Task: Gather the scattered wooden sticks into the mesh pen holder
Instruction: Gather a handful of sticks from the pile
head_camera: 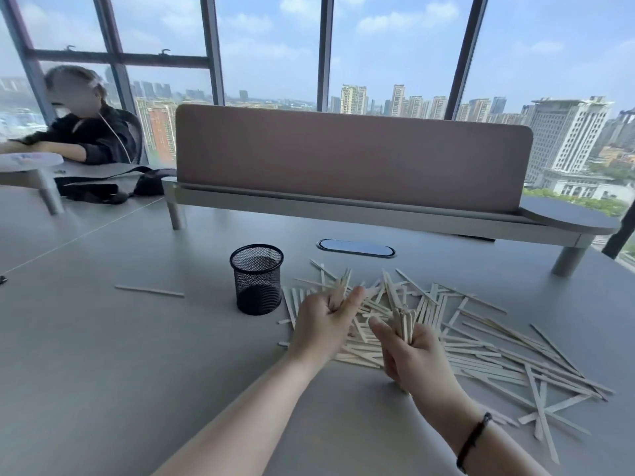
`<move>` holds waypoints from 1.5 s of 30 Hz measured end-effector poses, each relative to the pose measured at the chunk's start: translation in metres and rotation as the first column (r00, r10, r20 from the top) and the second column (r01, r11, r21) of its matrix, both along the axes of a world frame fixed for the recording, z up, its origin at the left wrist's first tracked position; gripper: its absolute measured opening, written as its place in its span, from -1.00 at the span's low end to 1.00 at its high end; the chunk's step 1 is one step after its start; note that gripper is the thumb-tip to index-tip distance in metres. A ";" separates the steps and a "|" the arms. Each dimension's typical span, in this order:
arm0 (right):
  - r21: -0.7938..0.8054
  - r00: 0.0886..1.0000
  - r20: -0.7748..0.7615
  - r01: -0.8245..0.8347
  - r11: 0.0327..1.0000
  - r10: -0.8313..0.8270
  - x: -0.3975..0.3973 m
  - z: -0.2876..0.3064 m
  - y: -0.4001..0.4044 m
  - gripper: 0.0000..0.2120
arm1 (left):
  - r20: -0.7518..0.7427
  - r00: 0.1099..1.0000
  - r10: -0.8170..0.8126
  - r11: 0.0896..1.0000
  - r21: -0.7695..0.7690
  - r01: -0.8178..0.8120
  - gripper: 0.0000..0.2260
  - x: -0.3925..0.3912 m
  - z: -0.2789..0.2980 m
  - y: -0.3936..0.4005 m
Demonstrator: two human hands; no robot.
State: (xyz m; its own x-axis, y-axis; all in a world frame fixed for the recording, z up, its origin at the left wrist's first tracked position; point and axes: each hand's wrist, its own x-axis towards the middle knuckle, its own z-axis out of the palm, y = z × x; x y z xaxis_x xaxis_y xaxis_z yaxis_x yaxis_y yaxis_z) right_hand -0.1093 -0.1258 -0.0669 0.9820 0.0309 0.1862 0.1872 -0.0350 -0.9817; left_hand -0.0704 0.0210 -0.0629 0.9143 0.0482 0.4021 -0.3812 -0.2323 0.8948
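Note:
A black mesh pen holder (256, 280) stands upright on the grey desk, with no sticks showing above its rim. To its right lies a wide heap of pale wooden sticks (481, 352). My left hand (323, 324) grips a small bundle of sticks that point up and away, just right of the holder. My right hand (412, 355) holds a thicker bundle upright above the near part of the heap. One single stick (149, 291) lies alone to the left of the holder.
A pink divider panel (350, 156) on a raised shelf crosses the back of the desk (103, 372). A cable slot (355, 248) sits behind the heap. A person sits at the far left beside a black bag (103, 190).

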 end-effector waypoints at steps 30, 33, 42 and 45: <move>-0.041 0.997 0.033 0.075 0.996 -0.074 0.150 0.080 0.194 -0.85 | -0.052 0.912 0.408 0.913 0.045 -0.406 -0.54 0.091 0.059 0.177; -0.174 0.990 0.127 0.089 0.981 -0.067 0.149 0.076 0.189 -0.90 | -0.102 0.850 0.516 0.846 0.213 -0.488 -0.49 0.087 0.028 0.216; -0.362 0.976 0.216 0.060 0.930 0.021 0.135 0.052 0.179 -0.72 | -0.257 0.709 0.656 0.515 0.840 -0.172 -0.40 0.043 -0.039 0.245; -0.234 0.979 0.197 -0.007 0.972 0.055 0.123 0.052 0.167 -0.67 | -0.238 0.745 0.623 0.505 0.850 -0.151 -0.41 0.020 -0.037 0.217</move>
